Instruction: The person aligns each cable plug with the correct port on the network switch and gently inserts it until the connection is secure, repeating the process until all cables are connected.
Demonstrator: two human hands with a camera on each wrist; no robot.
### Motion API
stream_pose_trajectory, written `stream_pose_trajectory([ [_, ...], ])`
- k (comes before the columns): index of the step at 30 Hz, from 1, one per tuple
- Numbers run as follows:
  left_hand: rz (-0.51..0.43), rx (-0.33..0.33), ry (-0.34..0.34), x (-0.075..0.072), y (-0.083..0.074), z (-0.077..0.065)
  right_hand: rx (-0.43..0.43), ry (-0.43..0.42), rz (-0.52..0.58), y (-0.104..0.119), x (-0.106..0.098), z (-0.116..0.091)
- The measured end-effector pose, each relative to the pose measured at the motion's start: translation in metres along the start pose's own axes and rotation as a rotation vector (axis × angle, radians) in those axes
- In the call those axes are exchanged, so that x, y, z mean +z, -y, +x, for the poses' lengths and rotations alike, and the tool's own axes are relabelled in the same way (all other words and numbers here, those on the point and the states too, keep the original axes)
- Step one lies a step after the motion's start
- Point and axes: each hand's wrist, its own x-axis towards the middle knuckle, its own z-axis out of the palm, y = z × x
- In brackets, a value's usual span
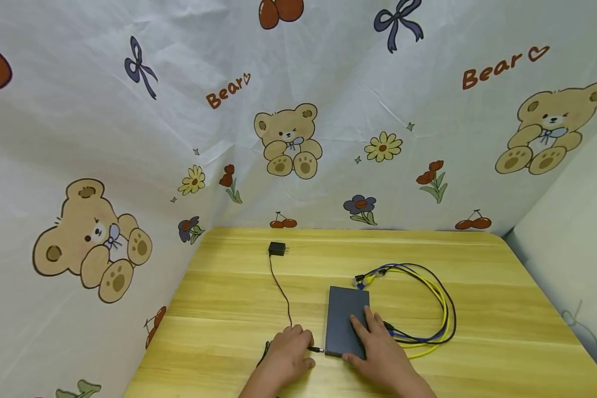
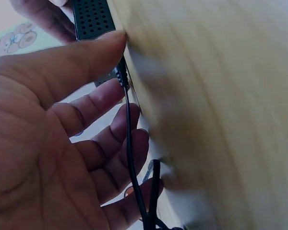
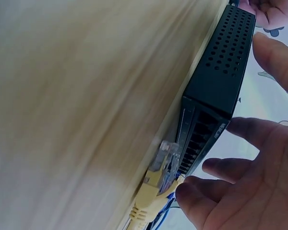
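Note:
A dark flat network switch (image 1: 342, 318) lies on the table, its perforated side (image 3: 228, 45) and row of ports (image 3: 194, 139) showing in the right wrist view. My right hand (image 1: 382, 351) rests on it, with fairly straight fingers over the top and the thumb by the near edge. Just left of the box, my left hand (image 1: 289, 354) pinches a black power plug (image 2: 121, 74) between thumb and index finger. The plug's tip (image 1: 318, 349) points at the near left corner of the switch; whether it touches is unclear. Its thin cord (image 2: 129, 143) runs past the other fingers.
A black power adapter (image 1: 277, 249) lies farther back on the wooden table (image 1: 219, 287), its cord leading to my left hand. Coiled yellow, blue and black network cables (image 1: 448, 315) lie right of the switch. A bear-printed cloth (image 1: 328, 72) hangs behind the table.

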Motion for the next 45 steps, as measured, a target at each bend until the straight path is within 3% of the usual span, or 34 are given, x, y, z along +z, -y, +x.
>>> stream_pose_trajectory([
  [6,0.006,0.006,-0.049,0.003,0.003,-0.002,-0.005,0.012,-0.002,0.003,0.002,0.002],
  [13,-0.069,-0.003,-0.038,-0.001,0.01,-0.004,-0.018,0.018,0.001,0.007,0.002,0.003],
  [18,-0.058,0.006,-0.107,-0.001,0.013,-0.008,-0.036,0.004,-0.026,0.011,0.006,0.005],
  [23,-0.12,-0.017,-0.163,-0.004,0.015,-0.011,-0.037,0.0,-0.027,0.015,0.009,0.007],
  [32,-0.203,0.01,-0.193,-0.005,0.016,-0.008,0.097,-0.011,-0.005,0.03,0.012,0.013],
  [45,-0.233,-0.006,-0.259,-0.006,0.01,-0.004,0.202,-0.067,-0.139,0.046,0.02,0.02],
])
